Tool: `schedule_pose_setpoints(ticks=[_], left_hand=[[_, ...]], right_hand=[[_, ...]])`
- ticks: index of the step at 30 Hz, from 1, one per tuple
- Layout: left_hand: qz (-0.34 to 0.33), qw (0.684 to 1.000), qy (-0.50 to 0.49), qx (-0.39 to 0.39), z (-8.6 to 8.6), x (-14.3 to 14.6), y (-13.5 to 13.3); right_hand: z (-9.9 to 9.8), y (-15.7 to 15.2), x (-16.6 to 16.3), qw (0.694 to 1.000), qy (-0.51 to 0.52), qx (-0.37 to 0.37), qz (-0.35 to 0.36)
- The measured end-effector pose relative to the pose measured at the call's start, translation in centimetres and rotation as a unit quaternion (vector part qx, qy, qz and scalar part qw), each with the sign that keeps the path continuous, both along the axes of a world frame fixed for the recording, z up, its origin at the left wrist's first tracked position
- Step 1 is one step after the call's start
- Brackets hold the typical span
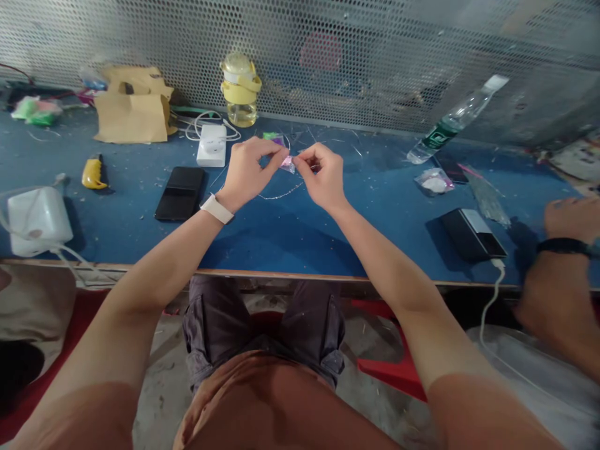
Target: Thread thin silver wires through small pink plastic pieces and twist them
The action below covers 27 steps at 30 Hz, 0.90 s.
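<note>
My left hand (250, 167) and my right hand (323, 175) are raised close together over the blue table, each with thumb and forefinger pinched. Between the fingertips shows a small pink piece in shiny clear plastic (287, 164); whether it is held or lies behind them I cannot tell. A thin silvery strand (284, 195) curves below the hands and runs up toward my right fingers. What the left fingertips pinch is too small to name. Just beyond my left hand lies a small purple and green packet (274, 137).
Left: black phone (180, 194), white adapter (212, 145), yellow cutter (94, 173), white charger (40, 220), brown paper (132, 115). A yellow-lidded bottle (240, 90) stands behind. Right: tilted water bottle (457, 120), small bag (434, 180), black box (472, 234), another person's hand (572, 220). Perforated metal (290, 56) backs the table.
</note>
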State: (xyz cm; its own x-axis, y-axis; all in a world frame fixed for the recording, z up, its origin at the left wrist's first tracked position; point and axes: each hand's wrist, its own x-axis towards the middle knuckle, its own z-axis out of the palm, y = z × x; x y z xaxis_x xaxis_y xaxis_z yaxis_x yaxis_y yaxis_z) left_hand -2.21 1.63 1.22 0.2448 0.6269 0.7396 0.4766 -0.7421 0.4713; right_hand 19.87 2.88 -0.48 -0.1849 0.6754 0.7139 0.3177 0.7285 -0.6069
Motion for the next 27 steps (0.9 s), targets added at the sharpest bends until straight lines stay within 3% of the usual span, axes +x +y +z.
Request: schedule_pose_setpoints(ticks=[4,8,14,21,27], left_hand=[[0.024,0.987,0.112,0.114,-0.2,-0.7,0.7],[0.019,0.978,0.149,0.142,0.0,-1.1,1.0],[-0.016,0.996,0.081,0.045,0.5,-0.7,0.3],[-0.024,0.998,0.051,-0.024,-0.2,-0.4,0.9],[-0.089,0.99,0.018,-0.111,1.0,0.0,-0.2]], right_hand=[[0.0,-0.3,-0.3,1.0,0.003,-0.014,0.002],[0.2,-0.8,-0.4,1.0,-0.007,0.019,0.003],[0.2,-0.7,0.3,0.994,-0.056,0.089,-0.01],[0.2,-0.1,1.3,0.989,-0.105,0.104,0.01],[0.5,0.1,1.6,0.988,-0.108,0.108,0.025]])
